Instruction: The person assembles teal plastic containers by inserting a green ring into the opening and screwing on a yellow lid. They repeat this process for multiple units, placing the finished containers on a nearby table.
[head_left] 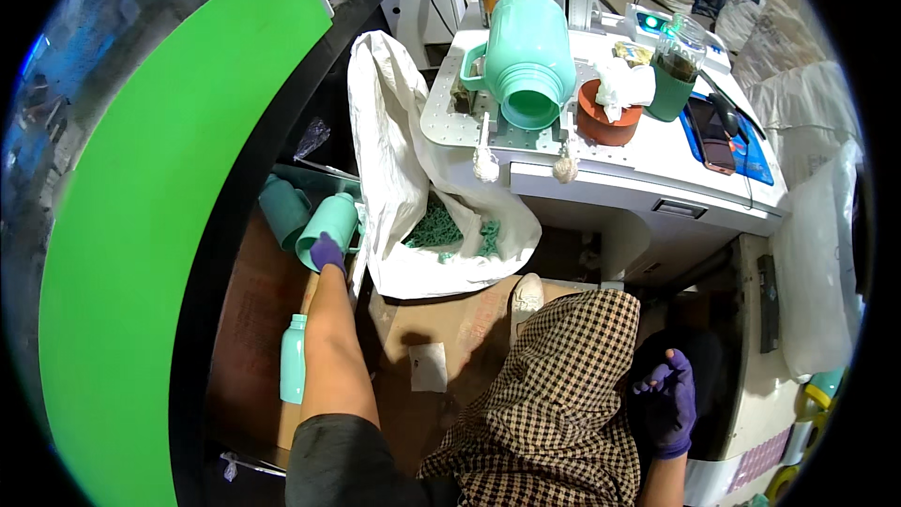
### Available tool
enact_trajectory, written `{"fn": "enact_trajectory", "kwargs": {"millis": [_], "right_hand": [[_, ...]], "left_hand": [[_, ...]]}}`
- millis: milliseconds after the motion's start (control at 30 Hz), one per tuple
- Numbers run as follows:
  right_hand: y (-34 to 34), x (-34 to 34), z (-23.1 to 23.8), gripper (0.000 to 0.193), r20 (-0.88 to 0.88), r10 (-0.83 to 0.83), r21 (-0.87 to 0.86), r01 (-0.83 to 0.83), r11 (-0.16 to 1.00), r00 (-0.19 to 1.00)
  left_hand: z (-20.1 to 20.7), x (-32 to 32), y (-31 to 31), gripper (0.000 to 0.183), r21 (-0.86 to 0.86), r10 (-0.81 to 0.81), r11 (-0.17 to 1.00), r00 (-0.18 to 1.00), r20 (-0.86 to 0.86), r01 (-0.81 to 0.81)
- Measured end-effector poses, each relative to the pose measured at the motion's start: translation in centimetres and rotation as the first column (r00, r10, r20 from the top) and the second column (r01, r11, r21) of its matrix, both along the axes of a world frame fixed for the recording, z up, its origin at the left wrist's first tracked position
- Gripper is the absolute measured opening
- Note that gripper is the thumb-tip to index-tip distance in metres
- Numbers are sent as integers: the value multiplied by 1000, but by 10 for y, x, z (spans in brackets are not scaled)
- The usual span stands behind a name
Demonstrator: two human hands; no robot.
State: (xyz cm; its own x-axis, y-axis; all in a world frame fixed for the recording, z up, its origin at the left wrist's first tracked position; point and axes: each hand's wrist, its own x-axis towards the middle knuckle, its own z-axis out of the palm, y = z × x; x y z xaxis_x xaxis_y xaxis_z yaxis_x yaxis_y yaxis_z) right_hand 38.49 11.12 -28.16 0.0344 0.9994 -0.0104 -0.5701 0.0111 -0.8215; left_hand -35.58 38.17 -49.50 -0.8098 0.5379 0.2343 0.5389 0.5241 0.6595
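Observation:
My left hand (pixel 327 252), in a purple glove, is closed on the near end of a mint-green plastic jug shell (pixel 332 218) lying in the box at the left. Its fingertips are partly hidden by the hand. Against it leans a darker-looking green jug shell (pixel 283 212). Closer to me in the same box lies a mint-green bottle-shaped piece (pixel 293 361). My right hand (pixel 670 404), gloved with bare fingertips, is raised beside my lap, fingers loosely curled and apart, holding nothing. Another mint-green jug shell (pixel 531 61) with a side handle lies on the workbench, its open mouth toward me.
A white sack (pixel 394 160) with green plastic scraps stands between the box and the workbench (pixel 648 155). On the bench are a red-brown round container (pixel 608 122), a jar of dark green stuff (pixel 678 70) and a phone (pixel 709 136). A green machine panel (pixel 122 253) curves along the left.

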Motion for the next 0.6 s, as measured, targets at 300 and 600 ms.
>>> {"fn": "enact_trajectory", "kwargs": {"millis": [300,600], "right_hand": [[-10,-1,-5,65,211,47,28,-54,998,976],[-17,-10,3,50,379,137,-58,-125,991,915]], "left_hand": [[60,-33,-176,32,541,-71,607,639,766,-582],[165,93,-304,38,319,-330,916,909,254,243]]}}
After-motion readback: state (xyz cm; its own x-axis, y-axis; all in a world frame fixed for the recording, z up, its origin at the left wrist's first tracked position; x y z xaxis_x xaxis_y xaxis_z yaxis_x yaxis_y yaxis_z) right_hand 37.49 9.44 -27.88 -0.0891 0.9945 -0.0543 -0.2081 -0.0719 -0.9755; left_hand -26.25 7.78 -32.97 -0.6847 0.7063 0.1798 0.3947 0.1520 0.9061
